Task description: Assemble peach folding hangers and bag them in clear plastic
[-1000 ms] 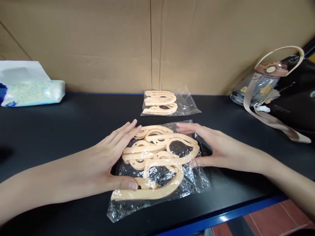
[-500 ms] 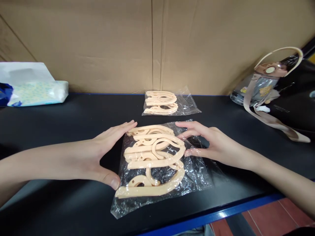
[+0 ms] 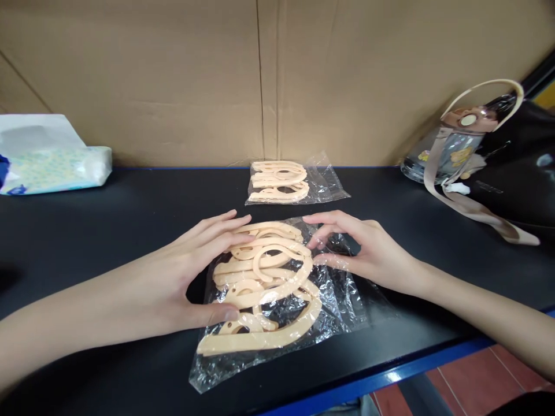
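Several cream plastic folding hangers (image 3: 280, 338) lie flat inside a clear plastic bag (image 3: 340, 309) in front of me. My left hand (image 3: 184, 274) is open over the bag's left side, its fingers spread and its thumb on the film above the lower hangers. At the upper right of the bag, my right hand (image 3: 373, 251) has curved fingers, with thumb and index finger apart and their tips at the film beside the hangers' curved ends. Farther back, a second clear bag (image 3: 327, 179) holds more folded cream hangers (image 3: 277, 182), with neither hand on it.
Cardboard (image 3: 186, 86) forms the wall behind the black tabletop (image 3: 143, 196), whose blue front edge (image 3: 390, 375) shows. A tissue pack (image 3: 56, 167) sits at the back left. A strapped clear bottle (image 3: 462, 147) stands at the back right beside a black bag (image 3: 520, 167).
My left hand has moved right, onto the bagged hangers, and its thumb has come inward. One hanger has turned slightly. My right hand has stayed near the same place at the bag.
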### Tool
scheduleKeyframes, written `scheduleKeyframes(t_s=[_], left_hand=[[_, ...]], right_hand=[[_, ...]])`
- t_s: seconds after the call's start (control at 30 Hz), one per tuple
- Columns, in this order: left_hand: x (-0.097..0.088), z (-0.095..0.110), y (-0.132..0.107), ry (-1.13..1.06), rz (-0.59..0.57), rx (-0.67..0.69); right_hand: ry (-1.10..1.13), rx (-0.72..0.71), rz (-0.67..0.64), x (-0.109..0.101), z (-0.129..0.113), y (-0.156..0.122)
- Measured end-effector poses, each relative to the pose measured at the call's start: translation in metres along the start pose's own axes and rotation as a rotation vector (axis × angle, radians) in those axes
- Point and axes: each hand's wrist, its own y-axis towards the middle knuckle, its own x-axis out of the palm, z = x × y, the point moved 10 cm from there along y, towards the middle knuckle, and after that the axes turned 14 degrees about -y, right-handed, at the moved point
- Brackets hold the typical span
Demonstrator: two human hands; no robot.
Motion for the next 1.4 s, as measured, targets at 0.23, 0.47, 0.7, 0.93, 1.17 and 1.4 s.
scheduleKeyframes(t_s=[0.23,0.47,0.7,0.93,1.17,1.4], left_hand=[[0.003,0.008,0.005,0.093,-0.097,0.122],[0.001,0.006,0.004,0.050,-0.035,0.043],[0.005,0.005,0.006,0.078,-0.102,0.062],[0.003,0.000,0.005,0.111,-0.105,0.065],[0.004,0.000,0.006,0.043,-0.102,0.076],[0.003,0.014,0.002,0.126,-0.100,0.142]], right_hand=[[-0.054,-0.062,-0.004,0.005,-0.007,-0.002],[-0.123,-0.095,-0.087,0.021,-0.018,0.005],[-0.062,-0.070,-0.022,0.016,-0.016,0.005],[0.100,-0.054,-0.036,0.020,-0.009,0.005],[-0.010,-0.039,-0.048,0.019,-0.014,0.006],[-0.176,0.034,-0.036,-0.004,0.008,0.003]])
